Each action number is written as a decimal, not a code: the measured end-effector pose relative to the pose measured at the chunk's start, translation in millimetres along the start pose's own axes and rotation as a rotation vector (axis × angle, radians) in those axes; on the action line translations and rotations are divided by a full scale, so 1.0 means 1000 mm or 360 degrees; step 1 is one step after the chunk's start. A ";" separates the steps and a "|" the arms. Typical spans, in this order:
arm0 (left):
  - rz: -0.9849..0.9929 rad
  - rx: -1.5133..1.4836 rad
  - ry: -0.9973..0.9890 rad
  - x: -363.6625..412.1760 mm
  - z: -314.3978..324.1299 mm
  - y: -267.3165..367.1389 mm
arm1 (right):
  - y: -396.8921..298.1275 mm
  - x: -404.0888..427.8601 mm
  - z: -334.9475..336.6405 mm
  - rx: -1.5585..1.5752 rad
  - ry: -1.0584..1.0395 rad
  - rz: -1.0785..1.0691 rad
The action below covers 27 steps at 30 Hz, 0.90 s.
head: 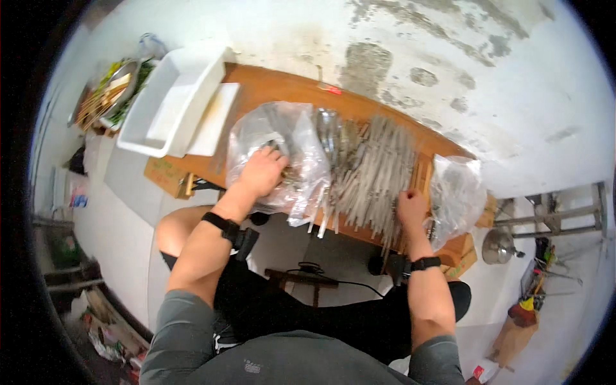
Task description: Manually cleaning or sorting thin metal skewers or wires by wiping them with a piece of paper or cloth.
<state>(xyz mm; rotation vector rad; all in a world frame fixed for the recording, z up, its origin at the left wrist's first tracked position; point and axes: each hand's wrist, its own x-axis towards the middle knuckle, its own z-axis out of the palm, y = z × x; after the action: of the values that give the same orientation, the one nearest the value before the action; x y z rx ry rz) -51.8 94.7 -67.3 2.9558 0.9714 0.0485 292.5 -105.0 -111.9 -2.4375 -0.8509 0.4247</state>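
My left hand [263, 171] reaches into the mouth of a large clear plastic bag [303, 159] on the wooden table; its fingertips are partly hidden there, and what they touch is unclear. Right of the bag lies a wide row of thin strips or sticks in clear sleeves [375, 173], their ends pointing towards me. My right hand [412, 204] is at the right edge of this row, fingers curled; whether it holds a strip cannot be told. A second clear plastic bag [457, 192] lies just right of that hand.
A white plastic tub [178, 96] and a white board [216, 118] stand at the left of the wooden table [269, 79]. Farther left is a metal bowl [126, 89] with skewers and greens. Cardboard boxes [166, 178] sit below the table, and a stained wall rises behind it.
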 end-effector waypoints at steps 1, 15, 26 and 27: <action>-0.0027 0.0023 -0.0010 -0.002 -0.003 0.002 | -0.001 -0.001 -0.005 0.0119 0.0033 0.0004; -0.0528 -0.0329 0.0402 -0.077 0.028 0.036 | -0.087 -0.110 -0.098 0.1474 -0.0638 0.0011; -0.1876 -0.1127 0.0206 -0.053 0.050 0.051 | -0.069 -0.131 -0.059 0.1554 -0.0930 -0.0014; -0.1956 -0.1291 0.0336 -0.052 0.044 0.056 | -0.067 -0.131 -0.055 0.1611 -0.1013 0.0018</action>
<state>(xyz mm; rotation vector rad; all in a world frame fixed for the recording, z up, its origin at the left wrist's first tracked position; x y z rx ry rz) -58.8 17.6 -110.3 1.3463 1.9691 0.5455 185.8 -165.0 -13.3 -1.3613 -0.6106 1.3029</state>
